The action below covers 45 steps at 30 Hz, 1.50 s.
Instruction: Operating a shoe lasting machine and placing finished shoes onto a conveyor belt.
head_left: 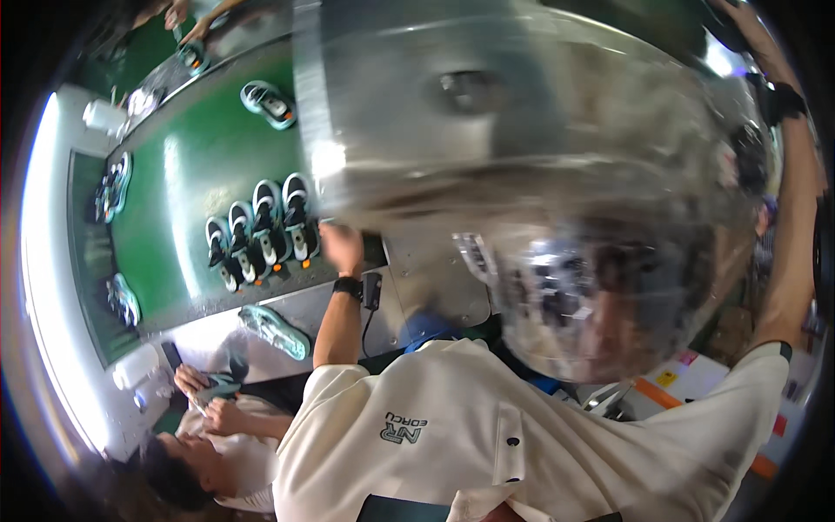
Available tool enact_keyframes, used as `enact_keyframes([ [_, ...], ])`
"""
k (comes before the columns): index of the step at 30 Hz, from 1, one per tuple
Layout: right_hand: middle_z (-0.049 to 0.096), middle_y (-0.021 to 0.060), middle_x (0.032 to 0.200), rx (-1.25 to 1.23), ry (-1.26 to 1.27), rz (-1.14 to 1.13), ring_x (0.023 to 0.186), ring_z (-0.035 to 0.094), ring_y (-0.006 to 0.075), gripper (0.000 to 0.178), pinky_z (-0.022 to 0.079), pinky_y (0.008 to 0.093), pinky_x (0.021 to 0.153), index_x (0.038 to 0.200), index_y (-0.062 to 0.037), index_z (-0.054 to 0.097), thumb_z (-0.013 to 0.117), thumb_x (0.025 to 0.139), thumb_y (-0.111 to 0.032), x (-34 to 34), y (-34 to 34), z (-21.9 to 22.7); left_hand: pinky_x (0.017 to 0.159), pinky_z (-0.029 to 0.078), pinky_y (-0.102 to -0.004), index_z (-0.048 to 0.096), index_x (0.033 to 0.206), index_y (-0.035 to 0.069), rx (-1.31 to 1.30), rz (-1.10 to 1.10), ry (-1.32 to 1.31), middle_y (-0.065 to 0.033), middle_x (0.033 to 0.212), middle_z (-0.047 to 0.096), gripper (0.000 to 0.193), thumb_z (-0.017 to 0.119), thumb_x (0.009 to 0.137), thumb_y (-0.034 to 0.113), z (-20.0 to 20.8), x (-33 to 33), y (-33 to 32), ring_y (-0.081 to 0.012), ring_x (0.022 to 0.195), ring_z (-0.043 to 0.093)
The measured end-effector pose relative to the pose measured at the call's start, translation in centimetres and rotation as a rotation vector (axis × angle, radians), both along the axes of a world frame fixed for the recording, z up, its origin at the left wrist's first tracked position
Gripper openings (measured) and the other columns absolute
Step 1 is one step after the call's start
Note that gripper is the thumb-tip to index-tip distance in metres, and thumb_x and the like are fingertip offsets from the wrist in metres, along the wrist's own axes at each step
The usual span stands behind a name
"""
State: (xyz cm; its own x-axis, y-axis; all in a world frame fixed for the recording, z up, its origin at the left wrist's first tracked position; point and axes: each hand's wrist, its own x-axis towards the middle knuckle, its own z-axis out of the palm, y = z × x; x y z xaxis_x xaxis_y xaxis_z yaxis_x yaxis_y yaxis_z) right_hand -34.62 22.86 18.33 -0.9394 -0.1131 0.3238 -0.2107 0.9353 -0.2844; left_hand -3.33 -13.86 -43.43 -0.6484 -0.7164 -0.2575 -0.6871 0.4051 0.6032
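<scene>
My left hand (344, 248), with a black band on the wrist, is smeared by motion at the near right end of a row of sneakers (296, 217). These shoes are black, white and pale teal with orange tabs. Whether it touches the closest shoe is unclear. My right hand (741, 19) is raised at the far right rim, beyond a black wristband; its fingers are mostly cut off or hidden. A large see-through plastic cover or sheet (539, 113), blurred and full of reflections, fills the view between my arms and hides much behind it.
The sneakers stand on a green conveyor belt (174, 191); another sneaker (268, 104) lies farther up. A pale teal shoe sole (275, 331) rests on the metal edge. A co-worker (209, 435) at lower left handles a shoe; another co-worker's hands (196, 30) work at upper left.
</scene>
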Motion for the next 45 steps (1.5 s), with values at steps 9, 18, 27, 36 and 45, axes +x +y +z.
enact_keyframes([
  [9,0.065,0.0290,0.105,0.460,0.308,-0.041,0.096,0.065,0.0384,0.070,0.051,0.0416,0.086,0.136,-0.0047,0.050,0.072,0.071,-0.015,12.8,3.6,2.7,0.091,0.047,-0.0416,0.051,0.129,-0.001,-0.025,-0.582,0.496,-0.0219,0.114,0.064,0.058,0.072,0.081,0.024,2.9,0.0,-2.0,-0.0353,0.103,0.061],
  [18,0.063,0.0145,0.120,0.046,0.650,0.101,0.084,0.066,0.0213,0.070,0.055,0.0325,0.072,0.132,-0.0047,0.054,0.080,0.070,-0.027,37.1,14.9,-2.4,0.105,0.041,-0.0505,0.036,0.145,-0.001,1.938,-1.200,-0.249,-0.0243,0.139,0.049,0.071,0.047,0.098,0.052,32.5,5.8,21.4,-0.0413,0.122,0.053],
  [27,0.055,-0.0007,0.127,0.322,0.468,-0.537,0.128,0.046,0.0223,0.050,0.026,0.0516,0.113,0.132,-0.0165,0.052,0.062,0.083,-0.016,67.1,13.0,-12.3,0.086,0.049,-0.0557,0.029,0.145,-0.001,2.399,-1.416,-1.476,-0.0296,0.140,0.040,0.072,0.046,0.097,0.049,41.3,17.8,38.2,-0.0495,0.109,0.055],
  [36,0.051,0.0111,0.135,-1.390,0.954,-0.714,0.117,0.053,0.0197,0.086,0.048,0.0356,0.095,0.149,-0.0027,0.029,0.077,0.079,-0.015,91.7,10.0,-21.0,0.092,0.049,-0.0376,0.044,0.136,0.000,1.655,-1.818,-0.740,-0.0101,0.122,0.060,0.049,0.053,0.098,0.030,40.1,41.5,49.0,-0.0247,0.105,0.062],
  [45,0.063,0.0092,0.111,-1.218,1.529,-1.488,0.095,0.062,0.0148,0.061,0.051,0.0288,0.087,0.128,0.0035,0.050,0.078,0.075,-0.007,111.1,7.1,-27.7,0.105,0.039,-0.0348,0.015,0.151,-0.004,1.195,-2.759,-0.695,-0.0199,0.140,0.049,0.080,0.059,0.096,0.035,38.1,64.3,53.3,-0.0233,0.126,0.049],
])
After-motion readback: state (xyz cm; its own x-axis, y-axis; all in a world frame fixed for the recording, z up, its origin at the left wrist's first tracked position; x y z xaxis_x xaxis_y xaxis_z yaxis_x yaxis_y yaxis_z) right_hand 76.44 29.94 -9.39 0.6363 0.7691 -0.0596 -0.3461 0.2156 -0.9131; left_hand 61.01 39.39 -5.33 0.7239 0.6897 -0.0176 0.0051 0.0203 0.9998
